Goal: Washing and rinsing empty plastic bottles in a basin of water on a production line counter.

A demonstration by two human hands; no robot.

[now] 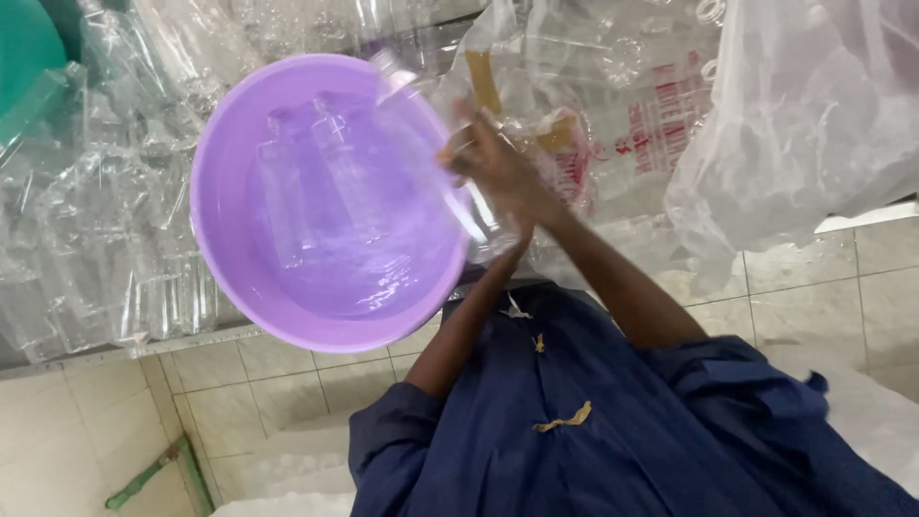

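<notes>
Both hands are pressed together just right of the purple basin (321, 196), so the left hand (522, 225) is largely hidden behind the right hand (493, 168). A blurred clear plastic bottle (421, 115) is clamped in the fingers at the basin's rim. Two more bottles (316, 182) are seen inside the basin. Pale tiles (823, 278) lie below it.

My hands (498, 177) overlap at the purple basin (325, 201) rim, so I cannot tell which fingers grip the clear bottle (431, 144), itself smeared by motion blur. The green tub (24, 43) is cut off at the upper left edge, and the bottles under the water (316, 182) are faint outlines only.
</notes>
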